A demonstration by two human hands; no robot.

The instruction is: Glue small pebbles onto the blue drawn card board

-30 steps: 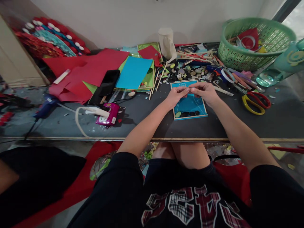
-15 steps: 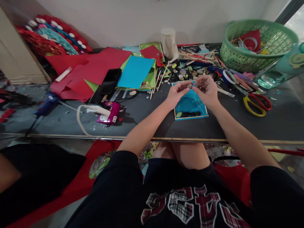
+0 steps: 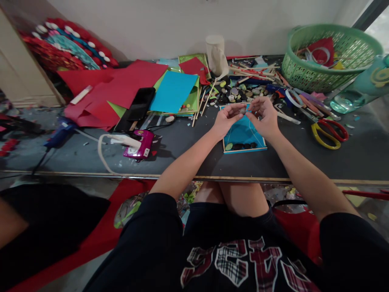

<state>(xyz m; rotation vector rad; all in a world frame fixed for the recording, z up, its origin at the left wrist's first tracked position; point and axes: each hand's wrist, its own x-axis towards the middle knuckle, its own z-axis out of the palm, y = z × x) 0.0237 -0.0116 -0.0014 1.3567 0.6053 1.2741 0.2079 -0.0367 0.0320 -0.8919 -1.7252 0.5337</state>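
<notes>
Above the far part of a blue card framed with thin wooden sticks (image 3: 244, 130), both my hands meet at the fingertips. My left hand (image 3: 228, 118) pinches a small grey pebble (image 3: 242, 110) between thumb and fingers. Close beside it, my right hand (image 3: 263, 117) is closed with thumb and forefinger together; what sits in that pinch is too small to make out. Along the card's near edge lie a green pebble (image 3: 229, 146) and several black pebbles (image 3: 244, 146). Thin pale lines cross the blue surface, partly hidden by my hands.
Behind the card are loose pebbles (image 3: 234, 95) and wooden sticks (image 3: 255, 73). To the right lie scissors (image 3: 330, 134), a green basket (image 3: 322, 77) and a bottle (image 3: 349, 97). Leftward are a phone (image 3: 141, 104), a purple power adapter (image 3: 139, 145) and a blue glue gun (image 3: 60, 133).
Both hands keep almost the same place over the framed card. Only the fingertips around the pebble have shifted very slightly.
</notes>
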